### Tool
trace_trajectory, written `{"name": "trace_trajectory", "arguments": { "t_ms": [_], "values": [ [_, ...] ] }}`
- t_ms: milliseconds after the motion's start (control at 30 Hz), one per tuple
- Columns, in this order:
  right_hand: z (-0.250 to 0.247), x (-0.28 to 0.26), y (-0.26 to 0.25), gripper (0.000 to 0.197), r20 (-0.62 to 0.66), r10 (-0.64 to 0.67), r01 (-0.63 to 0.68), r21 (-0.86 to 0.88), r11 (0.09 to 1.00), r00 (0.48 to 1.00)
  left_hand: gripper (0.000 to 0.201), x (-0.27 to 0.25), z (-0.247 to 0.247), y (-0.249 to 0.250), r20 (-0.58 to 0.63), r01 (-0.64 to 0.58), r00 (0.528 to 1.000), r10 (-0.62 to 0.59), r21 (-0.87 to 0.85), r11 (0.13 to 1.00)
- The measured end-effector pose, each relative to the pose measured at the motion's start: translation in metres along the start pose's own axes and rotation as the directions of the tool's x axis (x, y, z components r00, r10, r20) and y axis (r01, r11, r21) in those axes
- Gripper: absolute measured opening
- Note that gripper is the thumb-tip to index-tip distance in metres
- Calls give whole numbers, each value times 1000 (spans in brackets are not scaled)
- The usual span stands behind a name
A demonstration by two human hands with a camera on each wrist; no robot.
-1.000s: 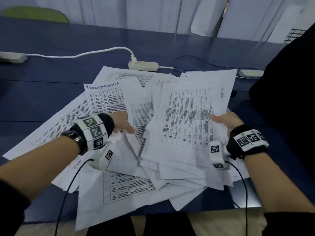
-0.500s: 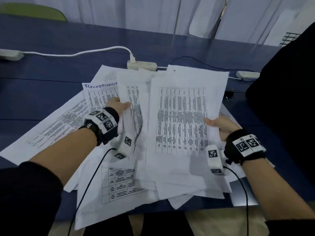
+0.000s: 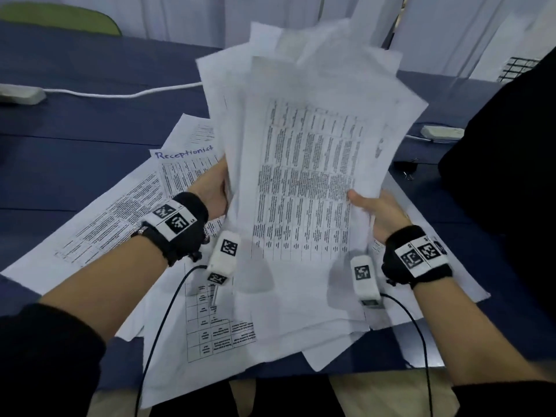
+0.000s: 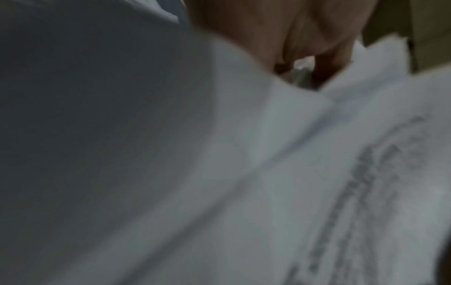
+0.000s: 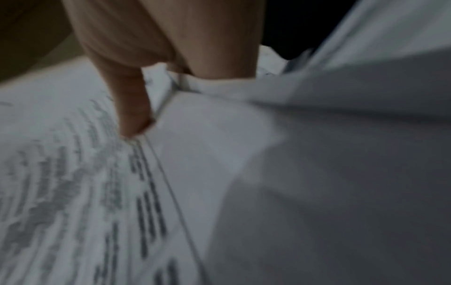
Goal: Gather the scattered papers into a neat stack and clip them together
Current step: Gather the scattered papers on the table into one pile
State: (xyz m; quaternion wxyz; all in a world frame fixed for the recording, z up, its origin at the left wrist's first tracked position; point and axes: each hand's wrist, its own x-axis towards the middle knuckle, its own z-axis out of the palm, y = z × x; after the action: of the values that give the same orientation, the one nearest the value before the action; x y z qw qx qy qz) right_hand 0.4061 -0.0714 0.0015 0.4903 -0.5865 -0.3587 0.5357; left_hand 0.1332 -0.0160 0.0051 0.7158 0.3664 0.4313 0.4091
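Note:
A loose bundle of printed white papers (image 3: 304,176) stands tilted up off the blue table (image 3: 75,124), its sheets fanned and uneven. My left hand (image 3: 212,191) grips its left edge and my right hand (image 3: 373,210) grips its right edge, thumb on the front sheet. The right wrist view shows my thumb (image 5: 133,108) pressed on the printed page (image 5: 73,183). In the left wrist view my fingers (image 4: 317,38) curl over blurred paper (image 4: 292,173). More sheets lie flat below, one headed "Receptionist" (image 3: 186,164). A small black binder clip (image 3: 406,168) lies on the table to the right.
A white power strip (image 3: 19,94) with its cable (image 3: 120,93) lies at the far left, and another white block (image 3: 442,132) sits at the right. A dark shape (image 3: 511,176) fills the right side. A green chair back (image 3: 60,21) stands beyond the table.
Both hands have closed in on the pile's sides and lifted the gathered sheets from flat on the table to a raised, upright tilt. Several sheets stayed on the table.

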Motion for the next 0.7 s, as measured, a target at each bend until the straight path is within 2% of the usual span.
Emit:
{"name": "trace_trajectory", "arguments": {
  "t_ms": [100, 167, 200, 267, 333, 367, 467, 533, 600, 700],
  "values": [
    [3, 5, -2, 50, -29, -40, 35, -162, 986, 999, 41, -4, 14, 5, -30, 31, 999, -26, 174, 984],
    [-4, 12, -4, 64, -96, -66, 45, -202, 978, 993, 26, -3, 12, 14, -135, 69, 991, -18, 381, 922],
    [-10, 14, -5, 67, -128, -54, 20, -253, 967, 990, 28, 1, 3, 17, -229, 94, 973, 28, 505, 858],
    [-22, 15, -7, 60, -150, -29, -38, -421, 906, 988, 57, 8, -21, 24, -409, 234, 902, 134, 728, 645],
    [-34, 12, -8, 51, -180, -50, -71, -607, 792, 982, 75, 10, -43, 23, -527, 433, 830, 182, 815, 386],
    [-39, 11, -8, 49, -210, -88, -79, -673, 735, 974, 82, 11, -51, 22, -571, 499, 803, 171, 801, 331],
    [-41, 11, -7, 43, -222, -110, -104, -767, 633, 969, 96, 15, -61, 15, -673, 595, 728, 129, 714, 369],
    [-39, 19, -3, 41, -192, -50, -119, -770, 627, 980, 101, 18, -62, 14, -706, 602, 700, 111, 666, 441],
    [-36, 25, 2, 41, -149, -17, -103, -755, 647, 989, 103, 20, -61, 15, -719, 587, 691, 82, 623, 517],
    [-29, 30, 6, 38, -132, 3, -105, -769, 630, 991, 106, 24, -54, 17, -692, 535, 719, 64, 610, 585]
  ]
}}
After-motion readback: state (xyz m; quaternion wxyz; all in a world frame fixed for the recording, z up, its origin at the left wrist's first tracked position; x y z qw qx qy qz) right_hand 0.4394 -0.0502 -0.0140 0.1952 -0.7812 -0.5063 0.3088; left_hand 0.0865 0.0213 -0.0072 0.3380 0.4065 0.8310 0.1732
